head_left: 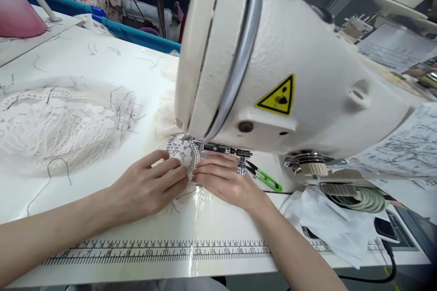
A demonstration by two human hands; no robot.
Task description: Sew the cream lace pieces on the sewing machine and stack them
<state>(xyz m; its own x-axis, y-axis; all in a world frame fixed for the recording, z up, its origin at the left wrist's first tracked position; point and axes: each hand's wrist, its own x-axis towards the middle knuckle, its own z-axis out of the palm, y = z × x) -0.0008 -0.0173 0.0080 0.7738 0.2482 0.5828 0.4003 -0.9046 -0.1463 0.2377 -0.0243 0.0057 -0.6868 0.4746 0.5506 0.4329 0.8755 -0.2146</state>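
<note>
Your left hand [150, 186] and right hand [223, 179] lie flat, fingers pressing a small lace piece [184, 152] on the bed under the sewing machine head [273, 63]. I judge stitching underway; the needle is hidden, so the amount sewn can't be told. A lace pile [58, 122] sits well left, green thread snips [264, 177] just beside your right hand, open table toward the printed ruler [157, 250].

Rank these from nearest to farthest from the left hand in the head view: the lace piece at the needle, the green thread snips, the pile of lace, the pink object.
1. lace piece: under the left hand fingertips.
2. green thread snips: to the right, past the right hand.
3. pile of lace: left, farther back.
4. pink object: far left corner.
</note>
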